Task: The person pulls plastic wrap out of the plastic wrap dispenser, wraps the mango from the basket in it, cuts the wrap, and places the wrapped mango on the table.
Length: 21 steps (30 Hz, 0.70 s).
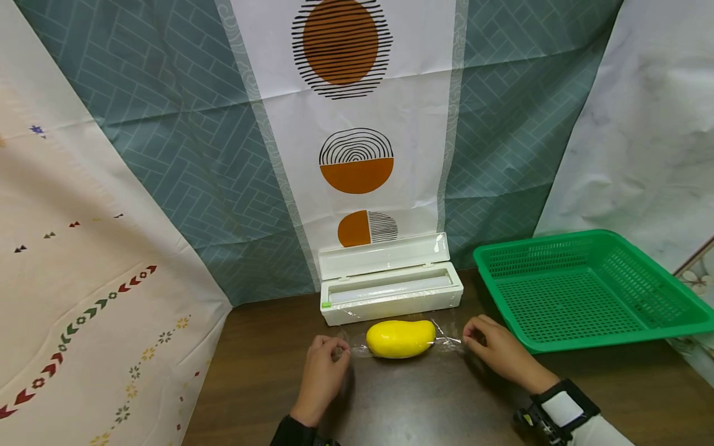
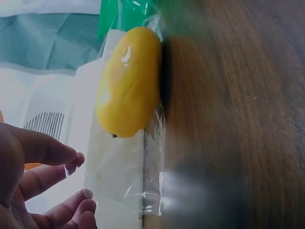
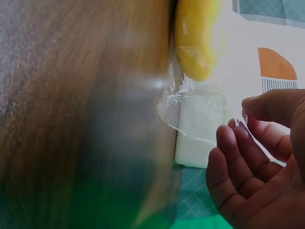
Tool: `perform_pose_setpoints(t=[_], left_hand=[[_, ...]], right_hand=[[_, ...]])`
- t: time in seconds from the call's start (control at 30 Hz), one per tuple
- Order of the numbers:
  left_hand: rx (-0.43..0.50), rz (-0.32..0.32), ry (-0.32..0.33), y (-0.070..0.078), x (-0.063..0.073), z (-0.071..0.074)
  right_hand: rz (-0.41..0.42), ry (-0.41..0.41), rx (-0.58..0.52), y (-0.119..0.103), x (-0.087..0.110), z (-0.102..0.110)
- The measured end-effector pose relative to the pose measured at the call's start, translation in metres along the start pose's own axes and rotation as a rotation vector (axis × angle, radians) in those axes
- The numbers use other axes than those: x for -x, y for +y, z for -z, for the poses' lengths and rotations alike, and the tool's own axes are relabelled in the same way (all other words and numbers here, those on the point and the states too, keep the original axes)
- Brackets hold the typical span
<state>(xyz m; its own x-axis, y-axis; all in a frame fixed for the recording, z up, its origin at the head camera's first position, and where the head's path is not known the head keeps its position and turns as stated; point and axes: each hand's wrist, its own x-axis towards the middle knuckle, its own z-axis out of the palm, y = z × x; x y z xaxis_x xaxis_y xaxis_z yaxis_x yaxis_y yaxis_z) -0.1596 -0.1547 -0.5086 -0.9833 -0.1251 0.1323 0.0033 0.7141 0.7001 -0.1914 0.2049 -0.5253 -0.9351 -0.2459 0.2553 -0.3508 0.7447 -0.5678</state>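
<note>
A yellow mango [image 1: 400,339] lies wrapped in clear plastic film [image 1: 446,341] on the brown table, with loose film sticking out at both ends. My left hand [image 1: 325,375] pinches the film's left end between thumb and index finger, as the left wrist view shows, its other fingers loosely bent. At the right end, my right hand [image 1: 502,352] grips a film edge [image 3: 245,117] with thumb and index finger. Neither hand touches the mango; it sits between them. Wrinkled film [image 2: 155,167] stretches from the mango's stem end in the left wrist view.
Right behind the mango stands a white cling film dispenser [image 1: 390,313], its lid [image 1: 385,257] raised and a roll [image 1: 390,290] inside. A green plastic basket [image 1: 591,303] is at the back right, near my right hand. Patterned cloths hang behind and to the left of the table [image 1: 268,371].
</note>
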Motion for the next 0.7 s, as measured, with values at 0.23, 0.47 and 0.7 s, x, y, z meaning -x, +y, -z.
perform_pose_setpoints(t=[0.23, 0.47, 0.7], left_hand=[[0.021, 0.074, -0.022, -0.001, -0.009, -0.005], [0.041, 0.084, -0.013, -0.005, -0.016, -0.01], [0.043, 0.068, 0.023, -0.007, -0.024, -0.017]], right_hand=[[-0.018, 0.032, -0.001, 0.003, -0.005, -0.005], [-0.04, 0.039, -0.007, 0.007, -0.012, -0.011], [-0.061, 0.031, -0.003, 0.012, -0.018, -0.018]])
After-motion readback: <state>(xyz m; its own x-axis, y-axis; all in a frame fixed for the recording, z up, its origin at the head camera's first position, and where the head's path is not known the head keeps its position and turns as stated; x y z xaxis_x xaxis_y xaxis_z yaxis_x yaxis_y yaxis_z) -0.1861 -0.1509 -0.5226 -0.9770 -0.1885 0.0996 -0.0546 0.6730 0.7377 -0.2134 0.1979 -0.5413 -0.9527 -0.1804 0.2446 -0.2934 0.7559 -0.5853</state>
